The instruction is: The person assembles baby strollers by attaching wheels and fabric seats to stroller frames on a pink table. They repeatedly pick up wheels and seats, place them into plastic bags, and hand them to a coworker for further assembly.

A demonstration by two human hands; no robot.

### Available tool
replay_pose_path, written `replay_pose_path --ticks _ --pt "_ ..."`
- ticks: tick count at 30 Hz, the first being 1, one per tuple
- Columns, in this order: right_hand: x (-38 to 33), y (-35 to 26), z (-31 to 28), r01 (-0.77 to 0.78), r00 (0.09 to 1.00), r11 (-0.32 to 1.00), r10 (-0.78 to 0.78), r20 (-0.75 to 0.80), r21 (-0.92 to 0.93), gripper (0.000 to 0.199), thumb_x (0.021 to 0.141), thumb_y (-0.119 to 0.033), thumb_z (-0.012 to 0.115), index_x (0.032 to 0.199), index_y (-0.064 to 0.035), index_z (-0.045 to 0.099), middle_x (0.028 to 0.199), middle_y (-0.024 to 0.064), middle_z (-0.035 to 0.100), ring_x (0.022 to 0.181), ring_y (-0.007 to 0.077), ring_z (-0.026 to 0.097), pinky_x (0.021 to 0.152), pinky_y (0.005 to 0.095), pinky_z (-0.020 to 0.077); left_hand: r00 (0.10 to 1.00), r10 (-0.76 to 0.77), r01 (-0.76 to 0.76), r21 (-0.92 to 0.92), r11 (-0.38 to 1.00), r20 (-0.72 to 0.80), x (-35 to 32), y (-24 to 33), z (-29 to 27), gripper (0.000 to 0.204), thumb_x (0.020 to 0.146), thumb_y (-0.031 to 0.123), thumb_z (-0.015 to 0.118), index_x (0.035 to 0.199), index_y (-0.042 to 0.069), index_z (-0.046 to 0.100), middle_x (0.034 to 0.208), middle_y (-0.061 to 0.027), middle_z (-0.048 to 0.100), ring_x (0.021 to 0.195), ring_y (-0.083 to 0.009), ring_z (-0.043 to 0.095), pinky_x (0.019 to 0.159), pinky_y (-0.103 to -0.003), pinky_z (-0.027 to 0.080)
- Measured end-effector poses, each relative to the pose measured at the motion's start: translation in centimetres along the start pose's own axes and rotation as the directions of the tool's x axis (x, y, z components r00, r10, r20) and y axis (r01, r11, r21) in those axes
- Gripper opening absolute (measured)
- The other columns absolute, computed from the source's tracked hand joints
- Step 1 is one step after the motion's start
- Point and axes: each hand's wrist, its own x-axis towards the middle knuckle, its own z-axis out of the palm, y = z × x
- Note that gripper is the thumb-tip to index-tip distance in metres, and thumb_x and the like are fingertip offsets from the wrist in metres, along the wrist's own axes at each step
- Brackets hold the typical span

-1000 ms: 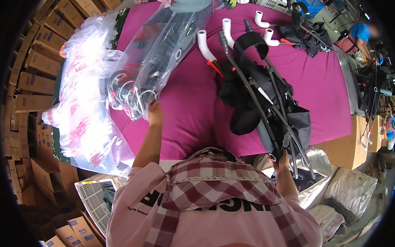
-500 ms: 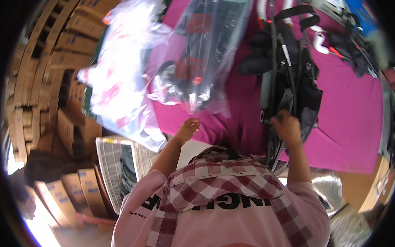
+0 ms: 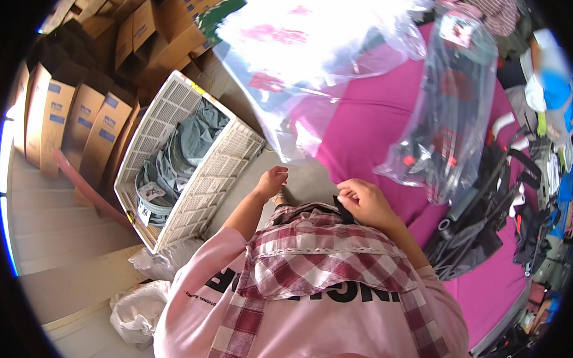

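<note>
— Both hands came back from the folded stroller frame point(image 3: 480, 230) to the person's chest. What do they hold now?

— Right hand point(image 3: 361, 204) pinches a black strap point(image 3: 343, 211) at the near edge of the magenta table point(image 3: 370, 128). Left hand point(image 3: 272, 180) is loosely curled and holds nothing.

— How far is the work?

— I judge it is early: the frame lies unwrapped, and clear bags point(image 3: 450, 106) are near it. Cardboard boxes point(image 3: 61, 117) and a white crate point(image 3: 186, 163) stand at the left.

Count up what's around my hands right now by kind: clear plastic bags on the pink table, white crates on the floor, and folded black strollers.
Clear plastic bags: 2, a big one and a narrower one
White slatted crates: 1
Folded black strollers: 1
Total: 4
</note>
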Motion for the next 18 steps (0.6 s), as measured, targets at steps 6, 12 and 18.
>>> replay_pose_path --ticks 6,12,18 --pt "9.6 -3.4 10.7 0.069 0.986 0.990 -0.049 0.160 -0.119 0.024 0.086 -0.014 0.071 0.107 -0.0040 0.065 0.092 0.0115 0.070 0.083 0.0239 0.071 0.075 0.0342 0.0563 0.988 -0.012 -0.014 -0.168 0.986 -0.156 5.2 -9.8 -13.6 0.038 0.093 0.020 0.061 0.125 0.000 0.063 0.099 -0.0127 0.072 0.080 -0.0168 0.071 0.071 -0.033 0.054" --pt "18.5 -8.4 14.0 0.068 0.971 0.985 -0.029 0.236 -0.161 0.020 0.088 -0.013 0.070 0.105 -0.0033 0.065 0.092 0.0131 0.070 0.083 0.0265 0.070 0.075 0.0355 0.0556 0.868 -0.259 0.099 -0.363 0.926 -0.423 4.2 -15.9 -24.7 0.035 0.095 0.019 0.058 0.125 0.000 0.062 0.101 -0.0105 0.070 0.079 -0.0167 0.069 0.065 -0.030 0.051" --pt "28.5 -5.7 18.9 0.130 0.926 0.990 -0.102 0.363 -0.054 0.015 0.090 -0.011 0.068 0.101 -0.0011 0.066 0.091 0.0126 0.070 0.082 0.0239 0.070 0.072 0.0354 0.0556 0.671 -0.608 0.138 -0.735 0.664 -0.424 -2.9 -22.4 -25.2 0.039 0.096 0.019 0.059 0.131 0.002 0.058 0.109 -0.0106 0.068 0.081 -0.0207 0.070 0.066 -0.032 0.053"
